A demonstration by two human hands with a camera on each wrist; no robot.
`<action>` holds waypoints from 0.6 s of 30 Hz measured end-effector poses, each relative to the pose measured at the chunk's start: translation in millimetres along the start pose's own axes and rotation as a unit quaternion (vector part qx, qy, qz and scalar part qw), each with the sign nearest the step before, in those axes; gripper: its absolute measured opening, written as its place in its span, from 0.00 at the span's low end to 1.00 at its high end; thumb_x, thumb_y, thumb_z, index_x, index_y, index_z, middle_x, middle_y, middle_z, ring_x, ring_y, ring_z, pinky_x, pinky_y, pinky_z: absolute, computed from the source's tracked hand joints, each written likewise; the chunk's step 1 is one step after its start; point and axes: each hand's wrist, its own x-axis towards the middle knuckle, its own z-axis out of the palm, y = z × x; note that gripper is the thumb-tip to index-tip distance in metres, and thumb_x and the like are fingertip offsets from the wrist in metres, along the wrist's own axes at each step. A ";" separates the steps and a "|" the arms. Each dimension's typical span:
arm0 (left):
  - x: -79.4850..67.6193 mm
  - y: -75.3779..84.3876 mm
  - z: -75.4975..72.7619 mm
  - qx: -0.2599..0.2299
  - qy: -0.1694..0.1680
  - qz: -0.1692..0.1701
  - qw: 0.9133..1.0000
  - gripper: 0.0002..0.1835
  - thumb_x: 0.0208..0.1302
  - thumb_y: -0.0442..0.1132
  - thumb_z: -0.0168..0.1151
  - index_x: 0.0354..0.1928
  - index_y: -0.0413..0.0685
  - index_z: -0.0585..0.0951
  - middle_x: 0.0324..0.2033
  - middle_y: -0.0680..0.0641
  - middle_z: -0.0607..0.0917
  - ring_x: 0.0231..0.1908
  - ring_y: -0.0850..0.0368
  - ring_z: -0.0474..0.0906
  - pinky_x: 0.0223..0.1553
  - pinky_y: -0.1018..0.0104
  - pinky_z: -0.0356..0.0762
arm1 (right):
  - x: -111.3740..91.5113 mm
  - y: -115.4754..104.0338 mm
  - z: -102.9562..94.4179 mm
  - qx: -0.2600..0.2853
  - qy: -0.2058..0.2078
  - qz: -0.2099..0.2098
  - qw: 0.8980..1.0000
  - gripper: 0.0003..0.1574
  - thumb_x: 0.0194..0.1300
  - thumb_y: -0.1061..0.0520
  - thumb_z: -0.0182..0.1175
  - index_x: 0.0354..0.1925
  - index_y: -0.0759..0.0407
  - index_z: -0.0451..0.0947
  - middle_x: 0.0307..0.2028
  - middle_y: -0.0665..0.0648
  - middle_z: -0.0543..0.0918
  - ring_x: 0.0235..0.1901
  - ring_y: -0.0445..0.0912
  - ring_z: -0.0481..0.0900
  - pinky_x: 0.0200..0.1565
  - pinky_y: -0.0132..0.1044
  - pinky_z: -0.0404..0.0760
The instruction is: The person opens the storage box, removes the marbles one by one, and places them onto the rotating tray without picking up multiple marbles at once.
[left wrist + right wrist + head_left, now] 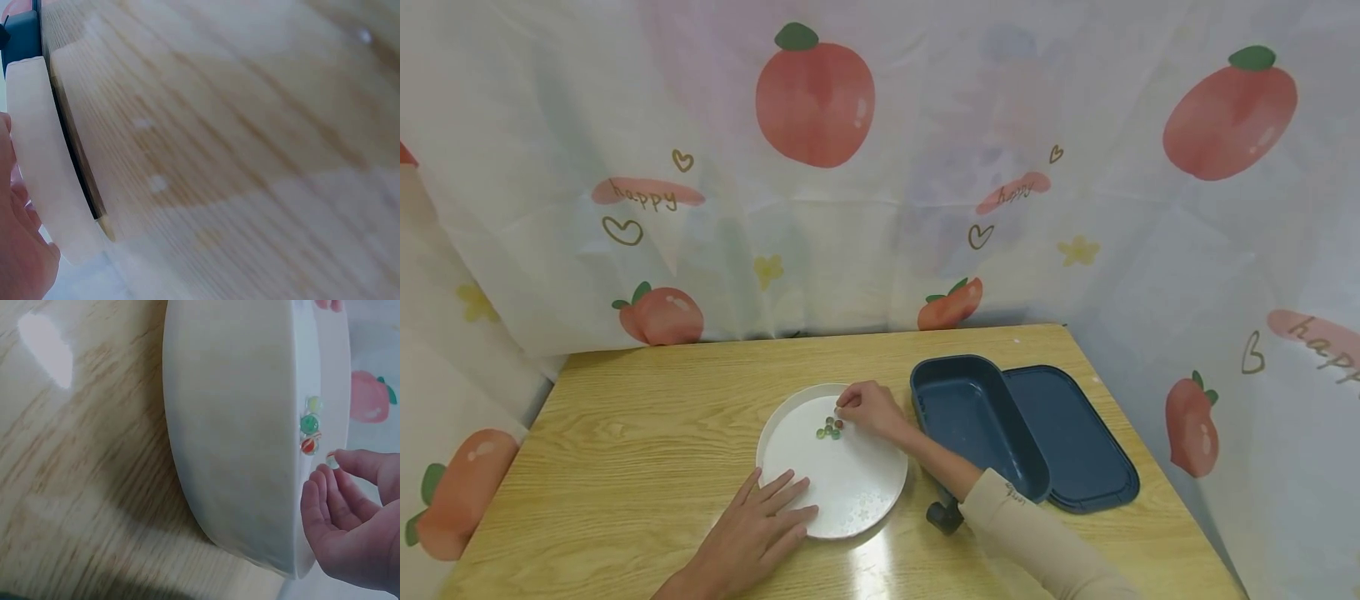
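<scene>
A round white plate with a raised rim lies on the wooden table. Several glass marbles sit together on it, toward the far side; green, yellowish and red-orange ones show in the right wrist view. Over the plate, my right hand pinches one marble between thumb and forefinger, just beside the group. My left hand rests on the near left rim with its fingers spread and straight. In the left wrist view, only part of that hand shows against the plate's side wall.
Right of the plate stands a deep dark blue rectangular container. Its flat blue lid lies beside it, farther right. A small black object sits near the container's front, partly hidden by my right arm. A fruit-printed curtain hangs behind the table.
</scene>
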 end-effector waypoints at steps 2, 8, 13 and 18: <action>0.0 0.2 -0.3 0.002 0.004 0.003 1.000 0.14 0.73 0.51 0.57 0.55 0.65 0.85 0.64 0.54 0.78 0.68 0.52 0.67 0.71 0.46 0.45 | 0.1 -0.1 1.7 -0.002 0.002 0.002 1.000 0.04 0.62 0.62 0.68 0.37 0.61 0.86 0.28 0.50 0.84 0.30 0.41 0.79 0.33 0.32 0.78; -0.2 0.1 -0.6 -0.003 0.009 0.003 1.000 0.14 0.73 0.51 0.57 0.55 0.65 0.86 0.63 0.53 0.78 0.68 0.52 0.67 0.72 0.51 0.39 | 1.6 3.9 6.5 -0.016 0.006 0.002 1.000 0.03 0.62 0.62 0.68 0.35 0.61 0.86 0.27 0.50 0.84 0.28 0.41 0.79 0.32 0.31 0.78; -0.3 -0.6 -0.1 0.001 0.008 0.005 1.000 0.14 0.73 0.51 0.57 0.55 0.65 0.86 0.63 0.54 0.78 0.68 0.52 0.67 0.71 0.48 0.44 | 0.7 3.6 7.9 -0.018 0.005 -0.004 1.000 0.02 0.63 0.64 0.67 0.35 0.62 0.86 0.26 0.51 0.85 0.29 0.41 0.80 0.32 0.32 0.78; 0.1 -1.0 -0.1 0.002 0.007 0.007 1.000 0.14 0.73 0.51 0.57 0.54 0.65 0.86 0.63 0.54 0.78 0.68 0.52 0.67 0.67 0.41 0.52 | 0.6 4.9 8.8 -0.013 0.005 -0.016 1.000 0.03 0.63 0.65 0.66 0.35 0.64 0.86 0.25 0.51 0.85 0.29 0.40 0.80 0.33 0.33 0.79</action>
